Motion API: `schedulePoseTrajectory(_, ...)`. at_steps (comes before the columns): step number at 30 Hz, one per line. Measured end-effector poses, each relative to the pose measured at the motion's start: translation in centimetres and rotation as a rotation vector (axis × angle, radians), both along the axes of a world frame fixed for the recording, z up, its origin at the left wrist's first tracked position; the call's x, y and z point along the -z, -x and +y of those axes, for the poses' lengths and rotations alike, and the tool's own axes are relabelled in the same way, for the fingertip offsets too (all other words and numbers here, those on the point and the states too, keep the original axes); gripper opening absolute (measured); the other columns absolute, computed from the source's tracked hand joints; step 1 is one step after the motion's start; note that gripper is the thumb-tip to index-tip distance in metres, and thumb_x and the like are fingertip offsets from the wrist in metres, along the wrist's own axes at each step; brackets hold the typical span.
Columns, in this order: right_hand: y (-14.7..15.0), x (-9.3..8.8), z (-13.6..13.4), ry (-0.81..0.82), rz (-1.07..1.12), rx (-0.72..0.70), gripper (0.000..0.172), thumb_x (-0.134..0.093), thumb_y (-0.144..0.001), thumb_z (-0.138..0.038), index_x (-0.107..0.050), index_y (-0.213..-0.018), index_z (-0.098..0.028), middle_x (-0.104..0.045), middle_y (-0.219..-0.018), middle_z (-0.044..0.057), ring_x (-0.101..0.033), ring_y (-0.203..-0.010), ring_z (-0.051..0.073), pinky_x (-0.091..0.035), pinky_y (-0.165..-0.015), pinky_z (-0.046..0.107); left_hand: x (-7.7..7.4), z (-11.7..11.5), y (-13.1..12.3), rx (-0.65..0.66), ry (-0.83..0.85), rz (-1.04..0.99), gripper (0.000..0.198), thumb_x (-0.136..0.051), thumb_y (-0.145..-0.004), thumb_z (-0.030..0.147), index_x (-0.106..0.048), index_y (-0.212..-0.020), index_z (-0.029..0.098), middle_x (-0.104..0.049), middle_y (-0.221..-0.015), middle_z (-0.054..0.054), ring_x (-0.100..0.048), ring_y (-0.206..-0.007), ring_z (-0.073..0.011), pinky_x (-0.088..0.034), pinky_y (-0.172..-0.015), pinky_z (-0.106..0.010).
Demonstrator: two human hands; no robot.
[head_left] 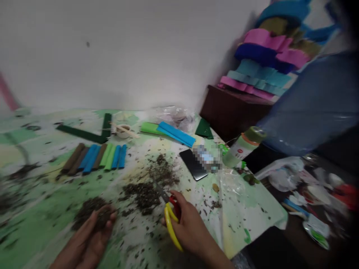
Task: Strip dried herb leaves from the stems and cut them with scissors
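My right hand (192, 226) grips a pair of scissors (171, 220) with yellow and red handles, its blades pointing up and left over a pile of dark brown clippings (144, 196). At the lower left, my left hand (91, 233) has its fingers curled around a dark brown clump (103, 218), whose kind I cannot make out. Another heap of dark bits (85, 213) lies just behind that hand. A looser scatter of brown crumbs (162, 170) spreads beyond the scissors' tips.
Brown, blue and green rolls (95, 157) line the left. Behind are dark green strips (81, 133), a small cup (122, 130) and folded blue material (176, 133). A black phone-like slab (193, 164) and a bottle (242, 147) stand right, near the table's edge (262, 233).
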State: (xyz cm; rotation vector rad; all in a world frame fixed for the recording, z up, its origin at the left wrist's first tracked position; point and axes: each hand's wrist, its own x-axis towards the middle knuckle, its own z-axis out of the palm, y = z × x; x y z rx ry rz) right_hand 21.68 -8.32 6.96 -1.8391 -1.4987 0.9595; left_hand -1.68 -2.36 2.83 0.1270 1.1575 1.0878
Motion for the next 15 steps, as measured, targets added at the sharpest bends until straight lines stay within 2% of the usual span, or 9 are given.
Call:
schedulePoseTrajectory(2,0.4,0.2,0.1,-0.016,-0.157,-0.048,0.064,-0.061,-0.074,-0.032,-0.039,-0.133,-0.019,-0.061,-0.11,0.009,-0.058,-0.093,0.023,-0.044,-0.082,0.033,-0.8,-0.7,-0.4,0.059,-0.029,-0.007,0.023,-0.04,-0.09,0.01,-0.063,-0.093,0.012,-0.065,-0.073,-0.005,-0.058,-0.048,-0.0059,-0.05,-0.04,-0.01)
schedulePoseTrajectory(4,0.8,0.5,0.5,-0.044,-0.274,-0.119,0.064,-0.057,-0.075,-0.032,-0.037,-0.134,-0.016,-0.055,-0.119,0.013,-0.053,-0.105,0.026,-0.04,-0.091,0.037,-1.4,-1.0,-0.6,0.001,-0.066,-0.027,0.022,-0.041,-0.089,0.009,-0.063,-0.09,0.009,-0.065,-0.077,-0.007,-0.059,-0.052,-0.0062,-0.048,-0.04,-0.009)
schedulePoseTrajectory(7,1.8,1.1,0.9,-0.069,-0.393,-0.205,0.065,-0.055,-0.076,-0.034,-0.037,-0.135,-0.014,-0.05,-0.121,0.016,-0.047,-0.111,0.028,-0.036,-0.096,0.04,-1.4,-1.2,-0.5,-0.056,-0.146,-0.035,0.02,-0.044,-0.088,0.007,-0.064,-0.086,0.009,-0.065,-0.082,-0.007,-0.062,-0.061,-0.0079,-0.053,-0.05,-0.012)
schedulePoseTrajectory(12,4.0,1.7,1.0,-0.135,-0.457,-0.337,0.069,-0.057,-0.073,-0.031,-0.035,-0.138,-0.018,-0.051,-0.111,0.013,-0.046,-0.106,0.028,-0.036,-0.095,0.042,-0.6,-1.6,0.3,-0.118,-0.213,-0.102,0.02,-0.047,-0.086,0.007,-0.067,-0.088,0.01,-0.066,-0.092,-0.008,-0.065,-0.08,-0.0125,-0.056,-0.074,-0.02)
schedulePoseTrajectory(15,5.1,2.0,1.0,-0.164,-0.488,-0.381,0.072,-0.061,-0.071,-0.033,-0.036,-0.138,-0.023,-0.05,-0.11,0.013,-0.045,-0.106,0.03,-0.033,-0.097,0.045,-0.7,-2.0,0.5,-0.08,-0.227,-0.132,0.021,-0.049,-0.083,0.003,-0.066,-0.093,0.011,-0.067,-0.093,-0.008,-0.065,-0.08,-0.0124,-0.055,-0.074,-0.02)
